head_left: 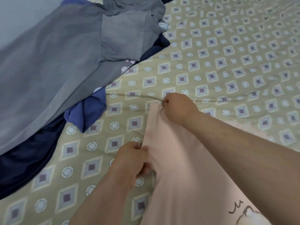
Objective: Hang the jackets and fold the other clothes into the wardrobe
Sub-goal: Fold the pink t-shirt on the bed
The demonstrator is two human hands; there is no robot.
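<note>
On the bed cover (227,62) a pile of clothes (65,54) lies far left, and a shirt (175,159) lies near and right of it, the left hand (131,159) on its left edge, the right hand (177,108) on its far corner

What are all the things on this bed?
pink garment: one, pale pink with a black drawing, front right.
grey clothes: count unclear, grey, heaped at the left.
navy garment: at least one, dark navy, under the grey heap.
blue garment: one, mid blue, poking out from the heap.
bedspread: one, olive with squares and circles, under everything.
left hand: one, grips the pink garment's near edge.
right hand: one, grips its far corner.
</note>
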